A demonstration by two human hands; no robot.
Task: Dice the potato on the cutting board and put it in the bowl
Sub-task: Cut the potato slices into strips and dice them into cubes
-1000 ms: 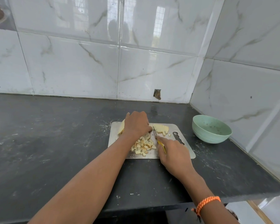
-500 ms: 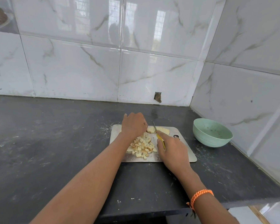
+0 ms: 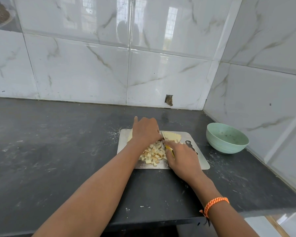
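Dicing is under way on the metal cutting board [image 3: 193,161], which lies on the dark desk [image 3: 58,151]. Compared with a second ago, the left hand [image 3: 146,131] has slid a little toward the knife, so its curled fingers now press down on the uncut potato slab [image 3: 130,136] right where the blade [image 3: 162,135] meets it; only a pale edge of that slab shows past the hand on the left. The right hand [image 3: 181,158] has its grip closed round the yellow knife handle [image 3: 169,149], and the blade has moved up from the near side of the board to the gap between the two hands. This suggests another cut through the held piece is in progress.

A heap of diced cubes [image 3: 153,154] sits in the middle of the board, just near of the hands. A further stack of sliced potato [image 3: 171,135] waits at the far edge, beyond the blade. The green bowl [image 3: 227,138] stands on the desk to the right, apart from the board, with no potato visible in it. So the transfer has not begun, and a fair share of cutting looks to remain.
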